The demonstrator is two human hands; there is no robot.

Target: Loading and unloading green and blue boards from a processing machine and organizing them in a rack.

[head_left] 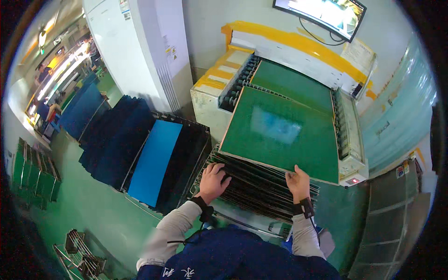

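A large green flat panel with a pale, thin edge lies on the roller conveyor, its near edge jutting out over a rack. My right hand is at that near edge, closed on it, thumb and fingers at the border. My left hand rests at the left top of the rack, fingers bent and apart, with no panel gripped. Under and in front of the panel stands the wire rack, filled with several dark thin boards on edge. A second green panel lies farther in on the rollers.
To the left, a rack holds dark boards and one bright blue board. An empty-looking metal rack stands on the green floor. Grey panels lean at the right. A monitor hangs above; other people work far left.
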